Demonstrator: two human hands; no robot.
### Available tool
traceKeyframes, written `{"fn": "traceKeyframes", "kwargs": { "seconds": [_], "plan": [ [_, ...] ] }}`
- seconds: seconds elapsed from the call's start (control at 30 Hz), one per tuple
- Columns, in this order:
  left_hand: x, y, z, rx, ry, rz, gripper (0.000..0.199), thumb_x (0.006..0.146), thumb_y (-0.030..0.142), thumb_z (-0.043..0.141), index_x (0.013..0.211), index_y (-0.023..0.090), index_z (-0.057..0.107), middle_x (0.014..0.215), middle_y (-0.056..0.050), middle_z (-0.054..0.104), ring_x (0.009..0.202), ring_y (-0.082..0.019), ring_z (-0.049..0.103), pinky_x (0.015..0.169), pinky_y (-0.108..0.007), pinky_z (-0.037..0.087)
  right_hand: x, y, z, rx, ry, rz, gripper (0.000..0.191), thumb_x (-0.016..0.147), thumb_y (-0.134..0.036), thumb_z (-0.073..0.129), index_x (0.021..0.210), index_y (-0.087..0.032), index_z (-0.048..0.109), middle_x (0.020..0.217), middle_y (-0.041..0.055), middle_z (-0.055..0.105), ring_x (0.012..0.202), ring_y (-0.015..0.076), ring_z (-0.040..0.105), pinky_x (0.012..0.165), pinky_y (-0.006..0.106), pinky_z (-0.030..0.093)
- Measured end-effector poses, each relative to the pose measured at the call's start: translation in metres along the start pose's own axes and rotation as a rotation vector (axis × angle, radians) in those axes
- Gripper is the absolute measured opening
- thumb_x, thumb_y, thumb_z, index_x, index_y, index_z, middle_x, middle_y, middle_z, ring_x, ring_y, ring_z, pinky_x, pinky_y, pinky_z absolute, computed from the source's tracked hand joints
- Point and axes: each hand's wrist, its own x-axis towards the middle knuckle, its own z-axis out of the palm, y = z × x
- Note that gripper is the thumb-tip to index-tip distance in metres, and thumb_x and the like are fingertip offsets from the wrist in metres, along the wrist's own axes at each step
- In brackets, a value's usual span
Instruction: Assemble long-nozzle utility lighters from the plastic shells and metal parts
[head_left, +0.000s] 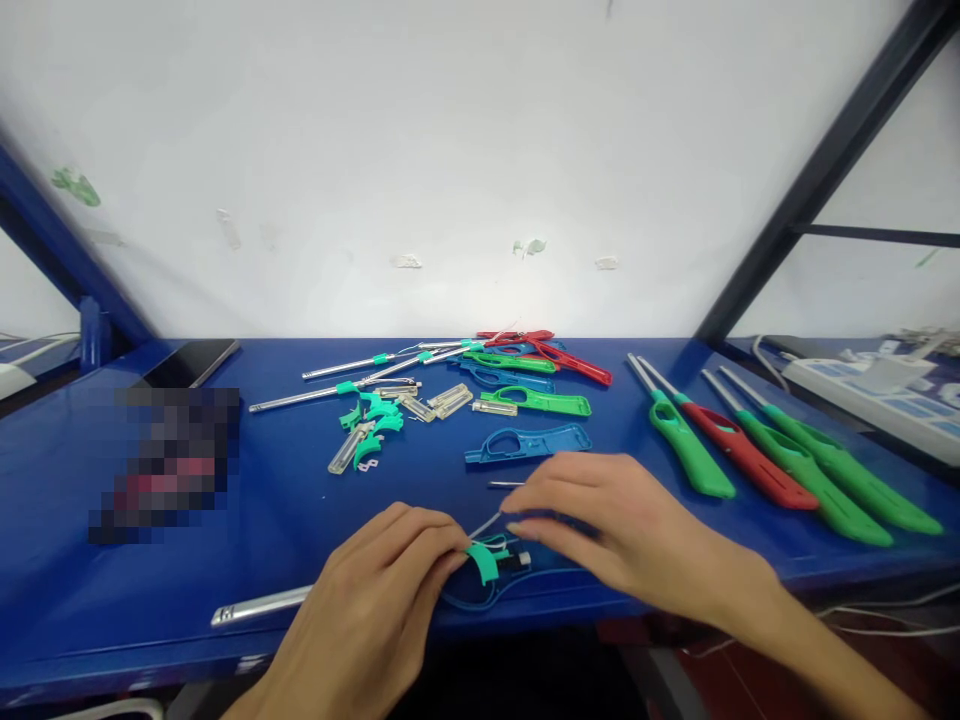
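Observation:
At the table's front edge lies a blue lighter half-shell [540, 582], holding a teal trigger [484, 563] and a small black part with a whitish end [517, 562]. My left hand [375, 590] is closed at the trigger's left side, its fingertips pressed onto the lighter parts. A silver lighter tube [262, 605] sticks out to the left from beneath that hand. Just above the shell, my right hand [600, 520] pinches a thin white wire [487, 524] between thumb and fingers. A thin metal rod [504, 485] shows beside the right fingertips, partly covered.
Behind my hands lie a blue half-shell [532, 442], a green half-shell [547, 401], clear fuel tanks [450, 401], teal triggers [384, 415] and silver tubes [352, 366]. Several whole lighters [750, 455] lie at right, near a power strip [877, 400]. A phone [191, 362] is at left.

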Motion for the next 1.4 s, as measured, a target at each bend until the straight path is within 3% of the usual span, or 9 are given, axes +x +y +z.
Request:
{"fn": "traceKeyframes", "kwargs": {
  "seconds": [0.17, 0.43, 0.9, 1.13, 1.4],
  "plan": [
    [-0.001, 0.0, -0.001, -0.05, -0.014, -0.01, 0.019, 0.106, 0.008, 0.053, 0.111, 0.022, 0.064, 0.102, 0.0, 0.074, 0.088, -0.013, 0.068, 0.081, -0.025, 0.056, -0.025, -0.017, 0.016, 0.048, 0.089, 0.05, 0.014, 0.108, -0.03, 0.064, 0.107, -0.024, 0.076, 0.101, -0.0016, 0.079, 0.089, 0.0147, 0.071, 0.085, 0.027, 0.053],
    [-0.003, -0.002, -0.003, -0.086, -0.011, 0.007, 0.028, 0.104, 0.002, 0.052, 0.118, 0.021, 0.067, 0.108, -0.002, 0.075, 0.096, -0.012, 0.069, 0.087, -0.022, 0.058, -0.032, -0.023, 0.034, -0.007, 0.269, 0.015, 0.01, 0.105, -0.02, 0.068, 0.111, -0.02, 0.076, 0.097, -0.0002, 0.079, 0.087, 0.0169, 0.068, 0.084, 0.03, 0.054],
    [-0.008, -0.001, -0.006, -0.05, -0.026, -0.004, 0.03, 0.103, 0.002, 0.051, 0.119, 0.021, 0.068, 0.118, -0.005, 0.069, 0.104, -0.012, 0.07, 0.092, -0.021, 0.058, -0.035, -0.024, 0.037, -0.005, 0.275, 0.018, 0.012, 0.108, -0.021, 0.063, 0.112, -0.019, 0.074, 0.1, -0.0021, 0.081, 0.092, 0.0165, 0.07, 0.092, 0.029, 0.053],
    [-0.008, 0.0, -0.007, -0.044, -0.024, 0.022, 0.038, 0.099, -0.003, 0.049, 0.123, 0.019, 0.069, 0.105, -0.005, 0.061, 0.084, -0.011, 0.064, 0.074, -0.021, 0.056, -0.035, -0.024, 0.035, 0.018, 0.282, 0.01, 0.01, 0.108, -0.019, 0.064, 0.109, -0.018, 0.073, 0.1, -0.0021, 0.081, 0.091, 0.0155, 0.07, 0.092, 0.029, 0.053],
    [-0.009, -0.001, -0.008, -0.031, -0.044, 0.005, 0.037, 0.102, 0.001, 0.053, 0.126, 0.024, 0.068, 0.105, -0.003, 0.069, 0.089, -0.012, 0.068, 0.08, -0.023, 0.057, -0.033, -0.025, 0.036, 0.004, 0.286, 0.017, 0.013, 0.108, -0.023, 0.062, 0.106, -0.018, 0.074, 0.094, 0.0002, 0.08, 0.086, 0.0174, 0.07, 0.086, 0.031, 0.055]
  ]
}}
